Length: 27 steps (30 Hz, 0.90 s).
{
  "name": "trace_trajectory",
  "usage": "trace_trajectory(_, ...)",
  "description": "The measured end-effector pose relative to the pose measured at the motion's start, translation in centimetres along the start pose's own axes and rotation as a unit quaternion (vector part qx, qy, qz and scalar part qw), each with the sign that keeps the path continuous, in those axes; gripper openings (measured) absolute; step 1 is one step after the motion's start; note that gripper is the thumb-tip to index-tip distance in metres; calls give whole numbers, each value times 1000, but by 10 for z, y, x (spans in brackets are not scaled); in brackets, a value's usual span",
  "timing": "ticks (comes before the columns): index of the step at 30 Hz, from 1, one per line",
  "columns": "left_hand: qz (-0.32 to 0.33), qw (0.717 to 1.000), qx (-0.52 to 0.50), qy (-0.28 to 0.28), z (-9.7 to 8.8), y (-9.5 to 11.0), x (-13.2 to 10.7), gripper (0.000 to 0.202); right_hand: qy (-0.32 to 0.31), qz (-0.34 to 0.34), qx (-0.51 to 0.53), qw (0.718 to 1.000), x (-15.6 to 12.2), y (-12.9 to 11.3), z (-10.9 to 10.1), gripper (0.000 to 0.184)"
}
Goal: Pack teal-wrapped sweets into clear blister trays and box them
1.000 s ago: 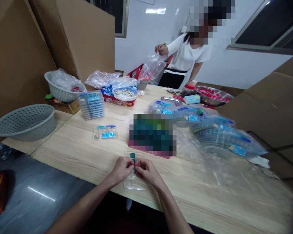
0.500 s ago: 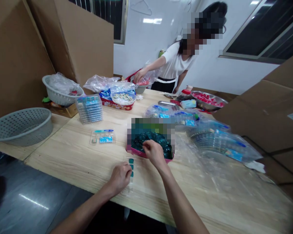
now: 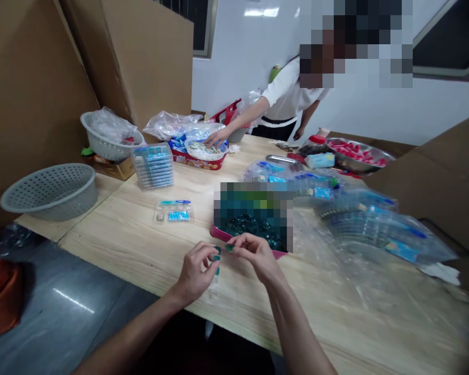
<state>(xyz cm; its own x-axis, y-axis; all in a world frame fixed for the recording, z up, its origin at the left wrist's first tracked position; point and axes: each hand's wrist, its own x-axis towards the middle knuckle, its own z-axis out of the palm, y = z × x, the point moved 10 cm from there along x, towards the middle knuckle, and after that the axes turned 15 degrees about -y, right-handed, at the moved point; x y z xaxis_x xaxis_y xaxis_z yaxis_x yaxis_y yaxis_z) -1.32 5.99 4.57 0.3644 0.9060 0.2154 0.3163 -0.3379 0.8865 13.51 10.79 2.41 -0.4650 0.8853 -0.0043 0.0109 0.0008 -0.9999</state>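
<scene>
At the near edge of the pale wooden table (image 3: 113, 250), a clear plastic strip (image 3: 214, 286) set with small teal pieces (image 3: 217, 259) is grasped by the curled fingers of the left hand (image 3: 195, 273). A single teal piece (image 3: 229, 248) is pinched between the fingertips of the right hand (image 3: 256, 255), just beside the strip. At 12 o'clock from the hands, a pink tray (image 3: 222, 234) filled with dark teal pieces (image 3: 250, 226) is seen, partly blurred. A blister pack (image 3: 174, 212) lies at 10 o'clock, and clear bags of packs (image 3: 379, 229) are heaped at 2 o'clock. Farther off at 11 o'clock, a co-worker's hand (image 3: 217, 138) is laid on a plastic-covered bowl (image 3: 203, 150).
</scene>
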Motion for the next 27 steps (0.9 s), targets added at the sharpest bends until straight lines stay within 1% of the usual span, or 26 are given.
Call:
trace_trajectory(2,9,999,-31,-6,2,6,0,20,-14,13,77,997,-10,11,20,16)
trace_trajectory(4,1,999,-44,-25,8,5,-1,21,-10,19,120,992,-16,23,33,18)
trace_trajectory(6,-23,998,-49,-34,11,-2,-3,15,-8,18,145,989,-19,32,42,18)
trace_trajectory(8,-59,994,-84,-39,13,-14,-5,9,-9,20,160,987,-21,40,48,17)
trace_trajectory(10,-105,980,-161,-51,18,-30,-7,4,-12,25,178,984,-22,45,52,16)
trace_trajectory(11,-129,968,-207,-59,21,-37,-8,3,-17,26,194,981,-23,47,54,16)
trace_trajectory(13,-172,940,-285,-76,30,-48,-10,8,-37,23,236,971,-24,47,60,17)
trace_trajectory(16,-199,912,-348,-90,36,-51,-9,12,-77,11,302,950,-23,42,68,24)
trace_trajectory(19,-196,900,-379,-91,37,-48,-4,13,-97,4,347,933,-22,39,70,27)
trace_trajectory(21,-195,897,-386,-96,37,-46,-2,13,-92,9,352,931,-22,41,69,25)
trace_trajectory(23,-198,897,-381,-103,37,-47,-3,14,-81,22,333,939,-23,44,66,24)
trace_trajectory(25,-205,902,-363,-112,39,-50,-6,14,-74,40,299,951,-25,48,64,25)
trace_trajectory(27,-207,913,-330,-120,39,-55,-10,11,-72,58,263,960,-28,53,64,27)
